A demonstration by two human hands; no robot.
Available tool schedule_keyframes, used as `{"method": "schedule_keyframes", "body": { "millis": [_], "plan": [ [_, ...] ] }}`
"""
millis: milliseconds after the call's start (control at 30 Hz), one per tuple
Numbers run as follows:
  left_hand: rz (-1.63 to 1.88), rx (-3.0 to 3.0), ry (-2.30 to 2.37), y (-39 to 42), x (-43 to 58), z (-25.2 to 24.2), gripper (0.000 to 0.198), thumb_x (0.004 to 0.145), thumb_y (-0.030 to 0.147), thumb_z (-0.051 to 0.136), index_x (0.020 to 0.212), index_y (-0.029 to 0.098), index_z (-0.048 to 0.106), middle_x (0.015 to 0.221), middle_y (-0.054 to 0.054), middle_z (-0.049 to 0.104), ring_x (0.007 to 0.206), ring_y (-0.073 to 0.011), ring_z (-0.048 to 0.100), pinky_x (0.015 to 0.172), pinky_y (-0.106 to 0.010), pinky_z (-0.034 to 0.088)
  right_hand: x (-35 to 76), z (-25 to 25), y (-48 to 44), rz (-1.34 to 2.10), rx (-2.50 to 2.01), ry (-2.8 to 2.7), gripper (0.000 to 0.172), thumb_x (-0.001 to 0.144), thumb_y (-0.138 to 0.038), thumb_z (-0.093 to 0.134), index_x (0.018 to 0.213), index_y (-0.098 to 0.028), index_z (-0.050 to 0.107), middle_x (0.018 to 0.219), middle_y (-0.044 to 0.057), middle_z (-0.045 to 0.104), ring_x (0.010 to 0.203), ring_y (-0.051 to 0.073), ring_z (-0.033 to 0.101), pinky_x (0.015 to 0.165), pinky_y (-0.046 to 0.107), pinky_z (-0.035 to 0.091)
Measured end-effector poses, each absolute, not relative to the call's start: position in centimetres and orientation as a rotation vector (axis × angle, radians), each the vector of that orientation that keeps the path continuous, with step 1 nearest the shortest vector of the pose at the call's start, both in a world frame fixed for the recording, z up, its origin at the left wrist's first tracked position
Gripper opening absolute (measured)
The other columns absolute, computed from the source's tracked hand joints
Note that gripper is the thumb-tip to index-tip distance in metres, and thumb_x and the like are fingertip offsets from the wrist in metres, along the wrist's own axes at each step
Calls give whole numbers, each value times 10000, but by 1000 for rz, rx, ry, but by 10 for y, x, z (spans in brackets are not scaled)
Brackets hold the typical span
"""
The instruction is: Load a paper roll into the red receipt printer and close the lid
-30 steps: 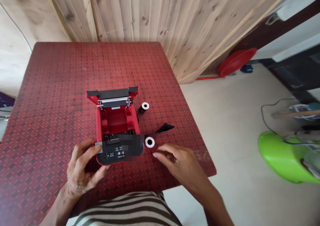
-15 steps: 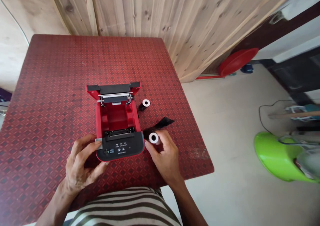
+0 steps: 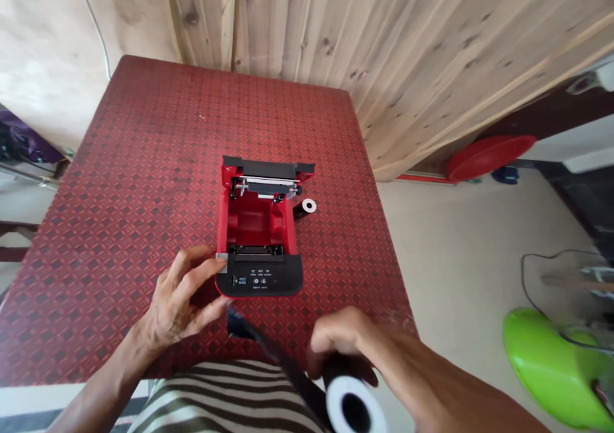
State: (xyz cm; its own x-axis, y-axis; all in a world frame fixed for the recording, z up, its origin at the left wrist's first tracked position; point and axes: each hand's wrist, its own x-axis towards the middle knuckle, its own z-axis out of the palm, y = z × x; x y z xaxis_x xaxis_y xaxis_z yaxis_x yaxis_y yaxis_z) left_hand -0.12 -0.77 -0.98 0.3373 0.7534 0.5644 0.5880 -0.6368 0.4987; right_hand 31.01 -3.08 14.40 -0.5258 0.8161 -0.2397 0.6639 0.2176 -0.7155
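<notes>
A red and black label printer stands on the table with its lid raised and its red paper bay bare. My left hand grips the printer's front left corner, thumb low and fingers on top. Close to the camera, my right hand is closed around a roll of black ribbon with a white core. A loose strip of the black ribbon trails left from it, in front of the printer. Behind the printer's right side lies a second black roll with a white core end.
The table has a red patterned top and meets a wooden plank wall. To the right on the floor are a green plastic basin or chair, a cord and a red round tub.
My right hand has lifted the black ribbon roll from beside the printer and brought it toward me, its loose strip swinging left. My left hand keeps its hold. The camera view has shifted.
</notes>
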Motion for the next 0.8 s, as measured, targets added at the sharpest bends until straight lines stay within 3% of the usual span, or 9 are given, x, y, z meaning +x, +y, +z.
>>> {"method": "schedule_keyframes", "body": {
  "millis": [67, 133, 200, 267, 567, 700, 800],
  "plan": [
    [1175, 2401, 1219, -8, 0, -9, 496, 1013, 377, 667, 1456, 214, 514, 1238, -129, 662, 1118, -218, 693, 859, -310, 641, 300, 138, -10, 1176, -1359, -2373, 389, 846, -286, 855, 1146, -375, 624, 1000, -21, 797, 772, 181, 767, 513, 239, 559],
    [1166, 2405, 1231, -8, 0, -8, 495, 1015, 383, 665, 1453, 208, 516, 1228, -127, 661, 1093, -209, 696, 840, -296, 643, 288, 130, 14, 1099, -1284, -2375, 312, 885, -249, 833, 1106, -337, 631, 1008, -29, 784, 830, 169, 763, 683, 254, 614],
    [1154, 2400, 1243, -8, 1, -6, 471, 1029, 392, 638, 1446, 207, 521, 1217, -125, 660, 1063, -201, 698, 827, -290, 646, 277, 122, 35, 1038, -1185, -2381, 266, 918, -217, 805, 1125, -291, 654, 1079, -1, 765, 940, 175, 759, 835, 288, 620],
    [1148, 2384, 1229, -9, 1, -5, 425, 1052, 389, 592, 1429, 201, 532, 1203, -127, 657, 1032, -192, 700, 815, -284, 647, 266, 116, 50, 952, -1161, -2396, 241, 938, -208, 788, 1148, -244, 675, 1121, 30, 739, 984, 182, 746, 883, 312, 609],
    [1092, 2350, 1203, -11, 0, -1, 397, 1041, 360, 619, 1380, 161, 562, 1226, -142, 628, 1063, -195, 689, 848, -281, 647, 231, 104, 65, 57, -1293, -2717, 183, 944, -143, 745, 1125, -155, 725, 1077, 101, 784, 945, 291, 743, 816, 425, 586],
    [1081, 2336, 1193, -10, 1, -1, 394, 1028, 333, 645, 1374, 164, 559, 1226, -135, 629, 1067, -186, 686, 855, -281, 651, 223, 98, 67, -13, -1492, -2726, 174, 1004, -215, 687, 1171, -193, 728, 961, 55, 799, 747, 237, 742, 616, 363, 498],
    [1079, 2331, 1189, -10, 1, -2, 400, 1028, 337, 643, 1380, 168, 555, 1226, -136, 630, 1062, -189, 687, 851, -291, 654, 216, 96, 71, 91, -1636, -2788, 177, 1026, -224, 648, 1188, -241, 718, 961, 27, 810, 719, 230, 752, 540, 348, 413]
  ]
}}
